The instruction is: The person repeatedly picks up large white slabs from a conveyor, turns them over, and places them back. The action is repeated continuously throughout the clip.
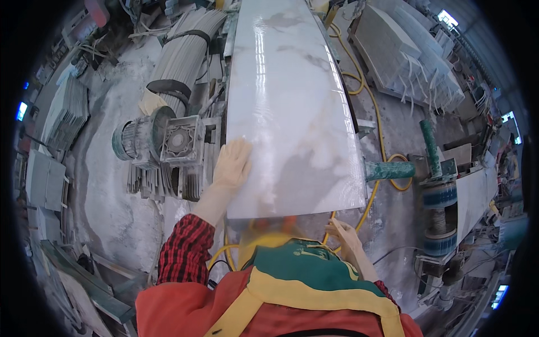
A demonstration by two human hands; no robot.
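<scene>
- Slab [292, 106] lying flat along the machine bed, running away from the person, near end just in front of the apron [303, 269].
- Left hand [232, 164] resting flat and spread on the slab's near left edge, gripping nothing.
- Right hand [343, 235] sitting under the near right corner, fingers curled by the yellow hose [370, 196]; whether it's gripping the edge, can't tell.
- Step, my read: steadying or feeding the slab lengthwise.
- Next move is calling for even pressure from both hands, keeping the slab square to the green roller [390, 170].

Grey geared motor [168, 140], yellow hose [370, 106], stacked tiles [410, 50] (strapped bundles).
</scene>
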